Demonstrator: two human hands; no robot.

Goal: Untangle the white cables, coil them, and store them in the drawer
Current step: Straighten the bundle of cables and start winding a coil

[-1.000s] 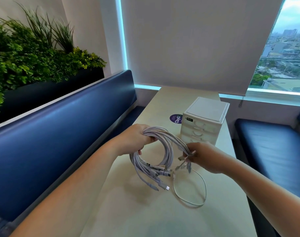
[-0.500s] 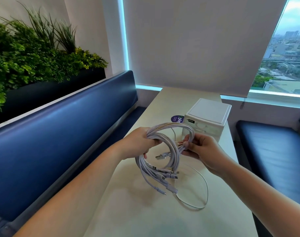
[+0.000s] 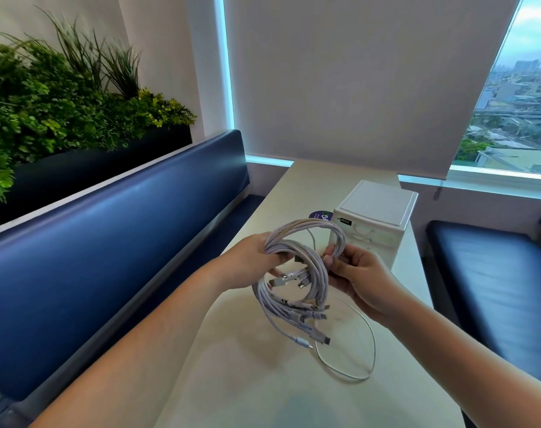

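**Around the work**

We see a pale bench (image 3: 232,381) with a purple sticker (image 3: 320,215) near its far end. Along our left runs a blue padded seat (image 3: 108,257), and behind its back a dark planter (image 3: 93,169) full of green plants (image 3: 62,103). A second blue seat (image 3: 491,273) lies to the right. A grey blind (image 3: 355,81) covers most of the window (image 3: 516,103), where a city shows.

White cables (image 3: 303,225) mid-frame, lilac-tinged. Off-white drawer unit (image 3: 383,211) behind, small black label. Cream table (image 3: 247,381). Purple sticker (image 3: 320,215). Navy bench (image 3: 124,257) left. Green plants (image 3: 62,103) upper left, black planter (image 3: 93,168).
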